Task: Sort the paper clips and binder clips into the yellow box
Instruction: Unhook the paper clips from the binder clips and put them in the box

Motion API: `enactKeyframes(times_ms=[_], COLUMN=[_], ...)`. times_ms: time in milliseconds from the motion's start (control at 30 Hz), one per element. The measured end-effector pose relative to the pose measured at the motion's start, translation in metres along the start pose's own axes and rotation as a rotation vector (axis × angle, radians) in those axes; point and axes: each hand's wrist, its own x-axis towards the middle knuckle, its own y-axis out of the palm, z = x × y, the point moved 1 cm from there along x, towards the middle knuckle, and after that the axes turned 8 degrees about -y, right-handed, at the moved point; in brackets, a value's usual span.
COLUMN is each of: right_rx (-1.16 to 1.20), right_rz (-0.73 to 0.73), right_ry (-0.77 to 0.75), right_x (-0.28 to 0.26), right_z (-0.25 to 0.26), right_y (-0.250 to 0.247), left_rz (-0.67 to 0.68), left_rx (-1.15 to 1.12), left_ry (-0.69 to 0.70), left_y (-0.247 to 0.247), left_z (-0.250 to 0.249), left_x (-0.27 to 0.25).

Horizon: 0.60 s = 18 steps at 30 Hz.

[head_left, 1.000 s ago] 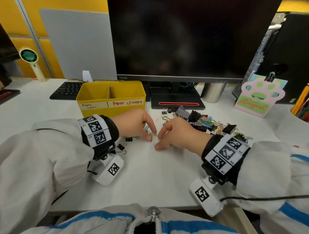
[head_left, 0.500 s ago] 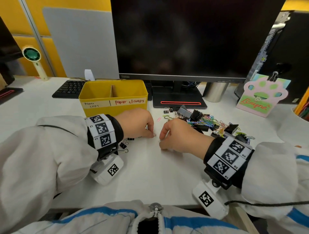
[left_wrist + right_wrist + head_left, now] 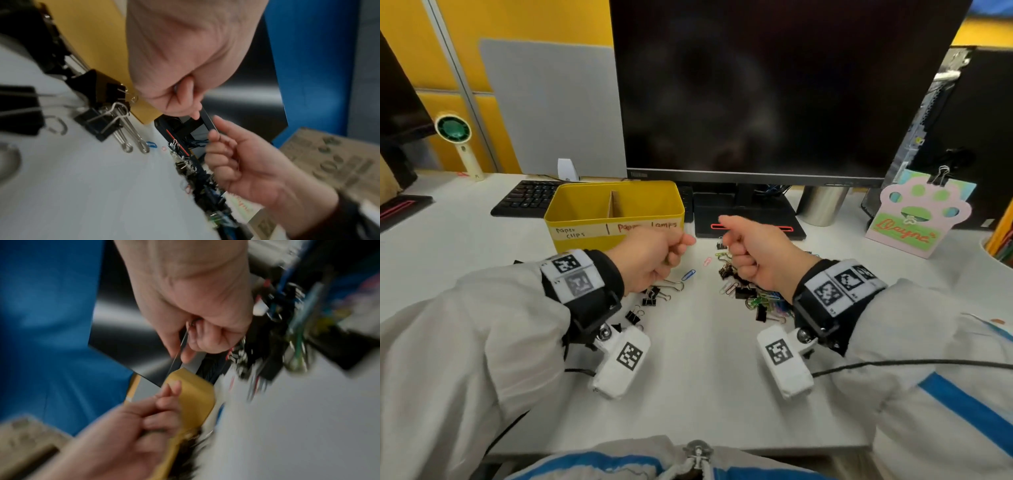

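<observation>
The white desk [image 3: 688, 394] is nearest, with the 2 grey sleeves over it. A little farther, several black binder clips with silver wire handles [image 3: 650, 298] lie flat just beside the left wrist; their handles point mostly to the right. On the right, a mixed heap of coloured paper clips and black binder clips [image 3: 753, 301] lies under the right wrist.

Between the 2 groups lies 1 blue paper clip [image 3: 688, 274], with its long axis going from near-left to far-right. 1 pink paper clip [image 3: 707, 261] lies just behind it, and it points almost the same way.

The left hand [image 3: 650, 257] is above the desk with its fingers curled into the palm. I cannot tell if it holds something. The right hand [image 3: 753, 253] is also curled. In the right wrist view a thin metal wire piece [image 3: 186, 335] shows between its thumb and fingers, but the view is too blurred to name it.

0.5 s before, both hands were low, with the fingertips on the desk. Now they are lifted and stand close together, in front of the right near corner of the box.

The yellow plastic box [image 3: 585, 205] stands behind the left hand, open side up, with its long axis from left to right. A cardboard divider makes 2 compartments in it. The left label reads "paper clips". Farthest is the black monitor [image 3: 774, 85].
</observation>
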Motion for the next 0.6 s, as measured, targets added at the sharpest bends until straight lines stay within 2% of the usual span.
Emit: enactKeyframes(times_ms=[67,133,233,333,400,600], right_rx=[-0.483,-0.792,-1.077,-1.235,-1.292,-1.304], right_rz=[-0.054,0.017,0.170,0.255,0.283,0.276], right_ry=[-0.190,-0.357,-0.380,-0.373,-0.382,-0.453], right_x=[0.012,0.024,0.038,0.048,0.049,0.050], right_z=[0.006,0.011,0.011,0.013,0.014,0.013], right_y=[0.003,0.005,0.007,0.011,0.015,0.011], left_rz=[-0.130,-0.220,-0.306,-0.302,-0.294,-0.301], left_rx=[0.225,0.441,0.781,1.167,1.312,1.378], left_ry=[0.091,0.195,0.288,0.266,0.280,0.282], left_y=[0.010,0.016,0.015,0.016,0.018,0.022], left_z=[-0.001,-0.004,-0.006,-0.003,-0.002,0.002], left_x=[0.001,0.006,0.017,0.027,0.031,0.044])
